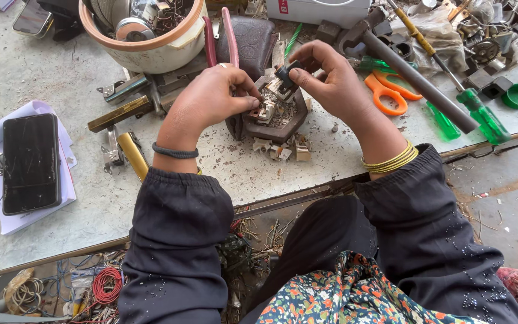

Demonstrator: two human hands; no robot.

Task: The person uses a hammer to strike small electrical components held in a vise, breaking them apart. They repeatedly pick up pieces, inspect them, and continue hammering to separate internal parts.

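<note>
On the grey worktable a dark, open switch housing holds broken pale bits and metal contacts. My left hand pinches a small metal part at the housing's left side. Over the housing's top edge, my right hand holds a small black block between thumb and fingers. Broken plastic chips lie in front of the housing. Both arms wear dark sleeves, with a black band on the left wrist and yellow bangles on the right.
A black phone lies on white paper at the left. A bowl of parts, red-handled pliers, orange scissors, a hammer and green screwdrivers crowd the far side. Wire coils sit below the table edge.
</note>
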